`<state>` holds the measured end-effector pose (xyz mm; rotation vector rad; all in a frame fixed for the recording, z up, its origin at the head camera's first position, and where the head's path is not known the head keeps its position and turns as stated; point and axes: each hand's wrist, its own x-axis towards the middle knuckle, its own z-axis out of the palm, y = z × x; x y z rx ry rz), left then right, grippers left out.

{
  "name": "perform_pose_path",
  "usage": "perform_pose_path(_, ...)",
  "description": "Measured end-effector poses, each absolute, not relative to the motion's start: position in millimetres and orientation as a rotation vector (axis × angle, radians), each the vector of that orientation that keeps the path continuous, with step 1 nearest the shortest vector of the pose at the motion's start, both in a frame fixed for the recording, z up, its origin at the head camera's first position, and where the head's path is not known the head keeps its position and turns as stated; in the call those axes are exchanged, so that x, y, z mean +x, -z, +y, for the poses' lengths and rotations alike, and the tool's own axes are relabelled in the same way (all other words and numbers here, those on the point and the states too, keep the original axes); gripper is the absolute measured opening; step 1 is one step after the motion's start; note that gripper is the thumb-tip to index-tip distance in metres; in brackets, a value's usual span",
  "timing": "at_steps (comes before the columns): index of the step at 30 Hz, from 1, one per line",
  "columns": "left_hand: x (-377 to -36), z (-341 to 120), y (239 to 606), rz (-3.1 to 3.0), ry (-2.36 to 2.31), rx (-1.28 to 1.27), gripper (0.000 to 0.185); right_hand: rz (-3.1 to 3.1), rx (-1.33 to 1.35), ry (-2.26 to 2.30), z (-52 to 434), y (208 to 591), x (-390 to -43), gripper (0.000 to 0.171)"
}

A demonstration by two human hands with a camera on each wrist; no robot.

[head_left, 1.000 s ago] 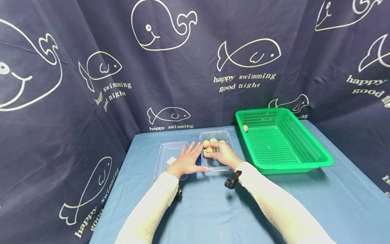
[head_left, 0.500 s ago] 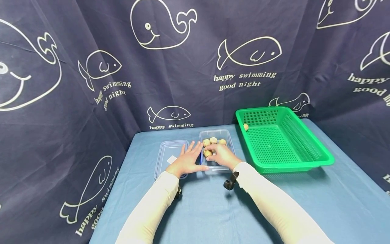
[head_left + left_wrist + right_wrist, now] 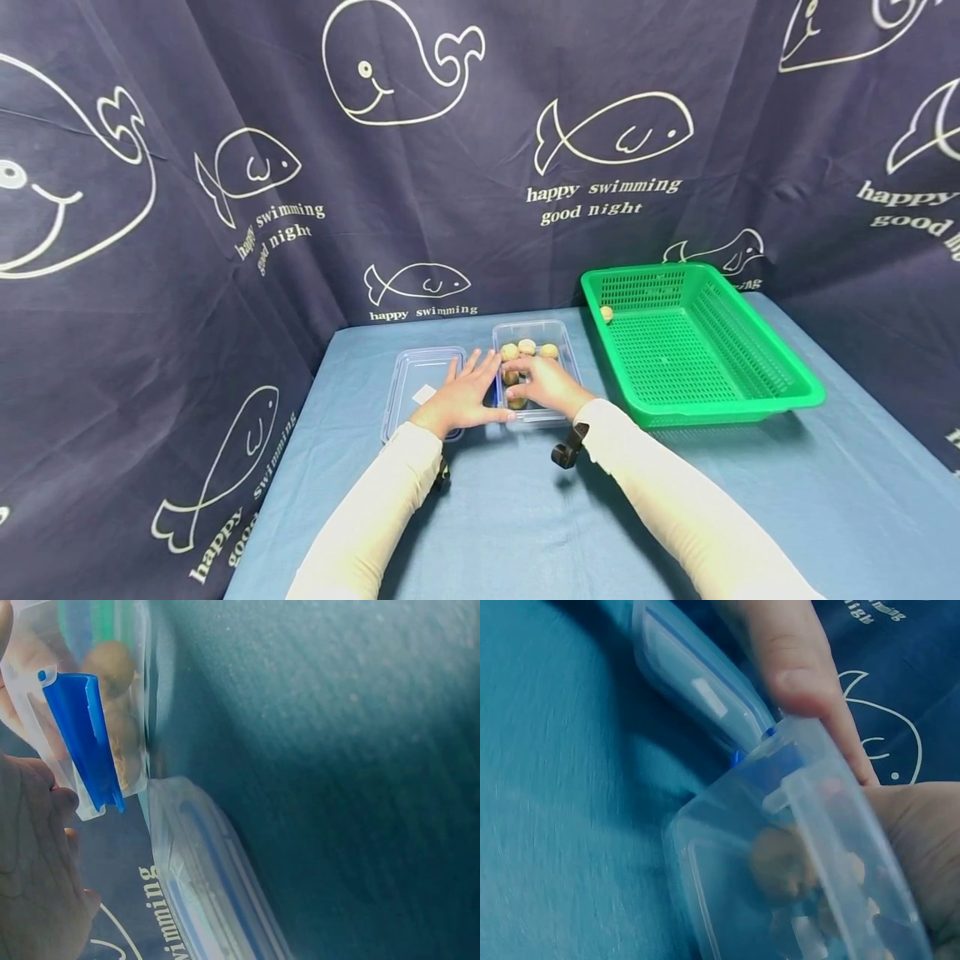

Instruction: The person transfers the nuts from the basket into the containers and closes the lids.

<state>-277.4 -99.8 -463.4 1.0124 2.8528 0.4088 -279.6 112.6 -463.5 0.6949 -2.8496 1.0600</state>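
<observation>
A clear plastic box [image 3: 553, 329] with a blue latch [image 3: 82, 739] holds several round tan walnuts [image 3: 527, 347]. My left hand [image 3: 467, 397] lies along the box's left side, its fingers spread and its thumb at the near-left corner. Inside the box, my right hand [image 3: 551, 383] reaches down from the right, thumb and forefinger apart. A shaded walnut [image 3: 511, 377] shows in the gap between them, and another walnut [image 3: 517, 402] sits just below the thumb. The right palm hides part of the box's floor.
Left of the box lies its clear lid [image 3: 405, 383] with a white label, partly under the left hand. On the right stands a green basket [image 3: 720, 410] with a single walnut [image 3: 606, 314] at its left wall. A dark printed curtain [image 3: 480, 208] borders the blue table.
The walnut pinched by my right fingers has gone down into the box, and a walnut now lies nearer the front end. Thumb and forefinger have parted. My left hand stays put.
</observation>
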Motion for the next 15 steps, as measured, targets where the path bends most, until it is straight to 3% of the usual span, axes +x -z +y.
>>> perform_pose_path(6,-278.0,-98.4,465.7,2.855,-0.396,1.027,0.111,-2.777,0.558,-1.170,121.0,448.8,-276.1,0.047)
perform_pose_path(15,-278.2,-98.4,465.9,2.851,-0.380,1.025,0.111,-2.625,0.422,-1.269,149.3,387.4,-282.0,0.042)
